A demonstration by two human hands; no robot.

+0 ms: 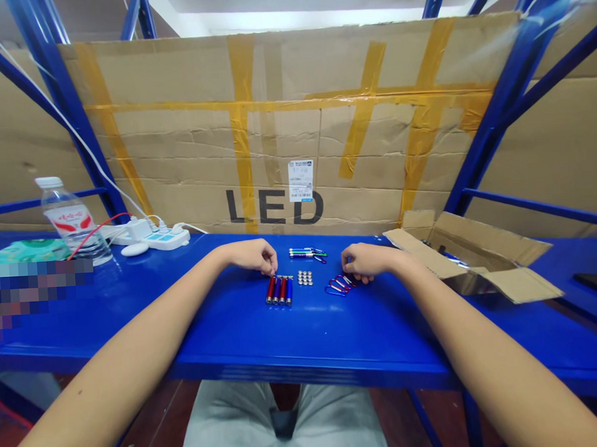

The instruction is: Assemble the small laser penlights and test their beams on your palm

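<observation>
On the blue table (pixel 304 330), my left hand (pixel 253 256) rests with fingers curled, its fingertips touching the far end of a row of small red and blue cylinders (pixel 278 290). My right hand (pixel 365 260) is curled over a pile of red and blue carabiner clips (pixel 338 285); whether it grips one is hidden. Between the two hands lies a cluster of small silver button cells (pixel 305 277). Behind them lie a few assembled keychain lights (pixel 307 253).
An open cardboard box (pixel 480 257) sits at the right. At the left stand a water bottle (pixel 73 222), a white power strip (pixel 162 238), a white puck (pixel 134 249) and a green packet (pixel 30 251). A taped cardboard wall marked LED (pixel 274 138) backs the table.
</observation>
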